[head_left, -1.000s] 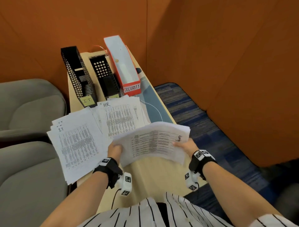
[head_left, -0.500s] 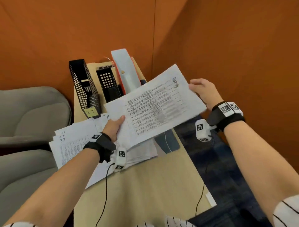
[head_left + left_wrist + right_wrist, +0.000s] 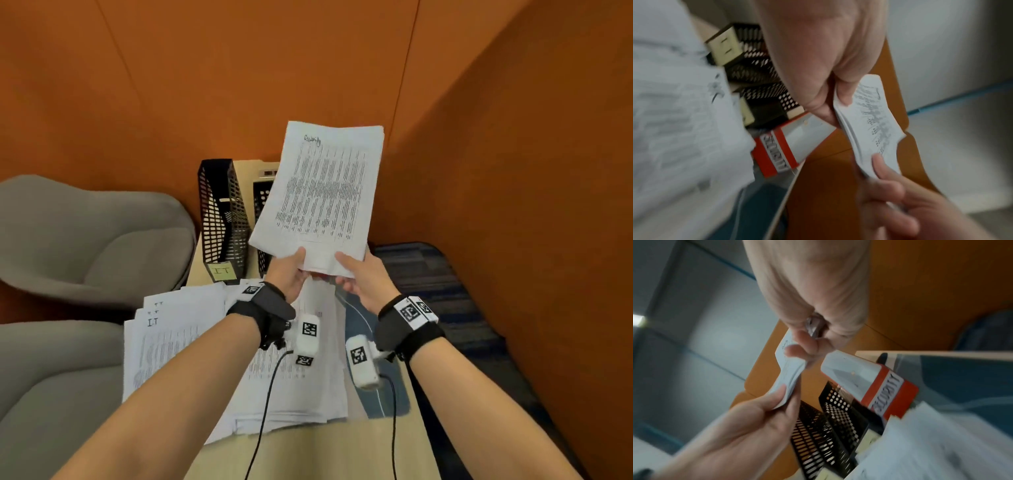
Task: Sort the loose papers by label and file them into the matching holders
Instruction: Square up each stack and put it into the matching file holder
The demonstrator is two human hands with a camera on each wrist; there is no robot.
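Both hands hold a stack of printed sheets point(image 3: 325, 192) upright above the surface point(image 3: 308, 452), in front of the holders. The left hand point(image 3: 286, 274) pinches its lower left edge, thumb on the front; the right hand point(image 3: 363, 279) pinches the lower right edge. The red Security holder point(image 3: 777, 152) stands below, beside two black mesh holders, one point(image 3: 222, 219) labelled IT. Sorted paper piles point(image 3: 191, 342) lie on the surface.

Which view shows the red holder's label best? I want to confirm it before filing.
The left wrist view: the red holder shows its white SECURITY label nearly face-on, though blurred. The right wrist view shows the holder too, with its label tilted and blurrier. In the head view the held stack of papers hides it.
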